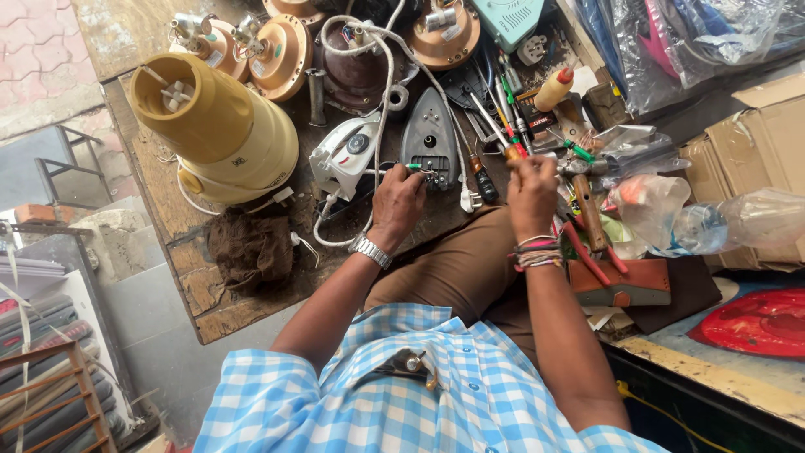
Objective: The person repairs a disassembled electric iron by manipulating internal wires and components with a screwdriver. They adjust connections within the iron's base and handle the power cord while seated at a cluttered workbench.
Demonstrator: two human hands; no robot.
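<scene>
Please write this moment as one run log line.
left hand: on grey iron soleplate | right hand: grip on wooden-handled tool | white iron body beside

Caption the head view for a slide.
Left hand on an iron soleplate, right hand picking a screwdriver from a cluttered workbench.

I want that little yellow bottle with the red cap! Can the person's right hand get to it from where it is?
Probably yes. The right hand is a short way below the yellow bottle, and only low screwdrivers lie between. But that hand already grips a tool, so it looks busy.
</scene>
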